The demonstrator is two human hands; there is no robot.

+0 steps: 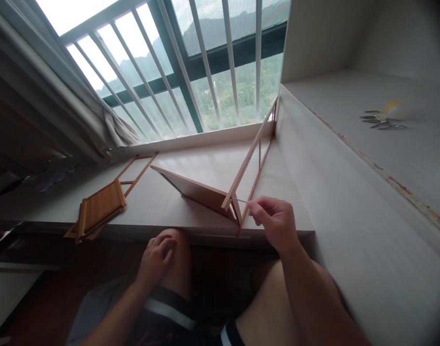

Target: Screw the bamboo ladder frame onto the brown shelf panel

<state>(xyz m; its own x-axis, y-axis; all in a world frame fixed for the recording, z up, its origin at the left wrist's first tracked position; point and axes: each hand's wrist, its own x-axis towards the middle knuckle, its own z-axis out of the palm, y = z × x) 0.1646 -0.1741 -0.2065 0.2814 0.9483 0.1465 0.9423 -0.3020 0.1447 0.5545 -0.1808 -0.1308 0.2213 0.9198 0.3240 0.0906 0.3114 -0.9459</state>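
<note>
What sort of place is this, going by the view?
Probably a room in a home, at a window ledge. A barred window looks out on green hills, a curtain hangs at the left, and the pale ledge bears wooden pieces.

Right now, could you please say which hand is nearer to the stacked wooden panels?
Left. The left hand rests on the knee, right of the stacked wooden panels; the right hand is farther right, holding a thin metal rod.

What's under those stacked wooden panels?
The panels sit on the pale ledge, overhanging its front edge; a wooden frame juts out behind. Whatever lies directly beneath is covered.
</note>
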